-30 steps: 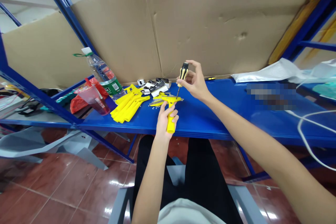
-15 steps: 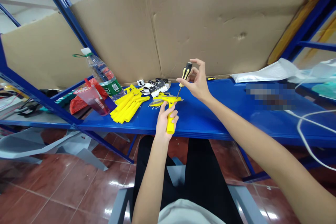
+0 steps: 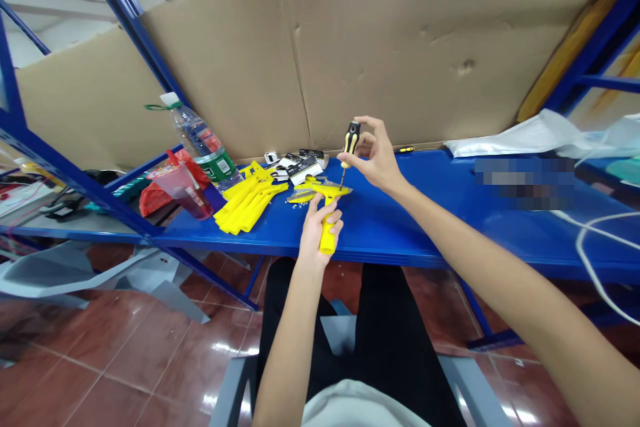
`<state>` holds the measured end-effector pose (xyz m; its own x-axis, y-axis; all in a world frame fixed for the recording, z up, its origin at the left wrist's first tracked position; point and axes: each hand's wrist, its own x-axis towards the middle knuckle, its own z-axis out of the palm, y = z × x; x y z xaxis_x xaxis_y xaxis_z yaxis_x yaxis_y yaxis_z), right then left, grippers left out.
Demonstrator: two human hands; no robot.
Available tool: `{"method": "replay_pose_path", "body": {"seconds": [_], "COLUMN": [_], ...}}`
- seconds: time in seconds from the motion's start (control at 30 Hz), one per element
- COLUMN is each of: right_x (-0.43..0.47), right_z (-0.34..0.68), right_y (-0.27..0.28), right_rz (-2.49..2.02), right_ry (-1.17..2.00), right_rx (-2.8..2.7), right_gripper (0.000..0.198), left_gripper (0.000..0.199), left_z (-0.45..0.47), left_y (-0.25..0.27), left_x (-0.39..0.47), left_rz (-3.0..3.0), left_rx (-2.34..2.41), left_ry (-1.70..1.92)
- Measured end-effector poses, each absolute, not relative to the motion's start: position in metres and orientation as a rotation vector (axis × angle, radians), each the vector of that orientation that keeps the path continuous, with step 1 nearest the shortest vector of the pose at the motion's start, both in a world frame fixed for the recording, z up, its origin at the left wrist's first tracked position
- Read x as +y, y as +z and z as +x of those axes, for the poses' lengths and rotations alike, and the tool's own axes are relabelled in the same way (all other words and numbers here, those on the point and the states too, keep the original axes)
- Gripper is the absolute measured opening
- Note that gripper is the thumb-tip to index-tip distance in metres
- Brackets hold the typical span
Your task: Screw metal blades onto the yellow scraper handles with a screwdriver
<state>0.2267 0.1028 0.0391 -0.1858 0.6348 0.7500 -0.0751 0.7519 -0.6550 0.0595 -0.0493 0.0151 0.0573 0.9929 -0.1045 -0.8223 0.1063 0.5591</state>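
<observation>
My left hand (image 3: 318,227) is wrapped round the handle of a yellow scraper (image 3: 328,240), its wide head facing away from me over the blue table. Between the fingers and thumb of my right hand (image 3: 376,157) is a black and cream screwdriver (image 3: 352,140). It stands nearly upright, and its tip meets the right part of the scraper head. Whether a screw sits under the tip is too small to see. Left of my hands lies a pile of yellow scraper handles (image 3: 250,203). Small metal bits and more yellow parts (image 3: 301,197) lie just behind my left hand.
Black and white small boxes (image 3: 305,170) lie against the cardboard wall (image 3: 380,47). A plastic bottle (image 3: 203,143) and a red drink cup (image 3: 185,192) stand at the left. White packaging (image 3: 515,137) and a white cable (image 3: 583,240) are at the right of the blue table (image 3: 425,213).
The screwdriver has come more upright, its handle tilting leftward with my right hand. Its tip stays at the scraper head. The whole view has shifted slightly.
</observation>
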Motion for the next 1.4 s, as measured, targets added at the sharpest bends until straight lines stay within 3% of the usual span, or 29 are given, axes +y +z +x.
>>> {"method": "replay_pose_path", "body": {"seconds": [0.17,0.47,0.8,0.9,1.0,1.1,1.23,1.4], "right_x": [0.102,0.071,0.081,0.098,0.115,0.116,0.092,0.071], "right_z": [0.226,0.219,0.223,0.233,0.248,0.258,0.253,0.243], "right_y": [0.040,0.056,0.058,0.061,0.066,0.069,0.073,0.075], "right_rz": [-0.483,-0.427,-0.397,-0.398,-0.401,-0.412,-0.389,-0.291], "right_ry": [0.534,0.826,0.802,0.776,0.949,1.259,1.551,1.644], "right_rx": [-1.618,-1.643,-1.533,-1.299,-1.011,-0.906,-1.151,-1.422], "right_gripper": [0.101,0.082,0.087,0.074,0.054,0.048,0.046,0.045], "left_gripper": [0.050,0.052,0.044,0.049,0.062,0.072,0.079,0.083], "left_z": [0.059,0.058,0.057,0.056,0.056,0.056,0.054,0.048], "left_y": [0.016,0.015,0.018,0.017,0.016,0.018,0.025,0.035], "left_x": [-0.051,-0.049,-0.054,-0.062,-0.069,-0.070,-0.059,-0.042], "left_rz": [0.418,0.431,0.472,0.641,0.797,0.880,0.903,0.938], "left_rx": [0.542,0.549,0.500,0.432,0.413,0.401,0.423,0.466], "left_ry": [1.418,1.419,1.392,1.442,1.464,1.451,1.494,1.562]}}
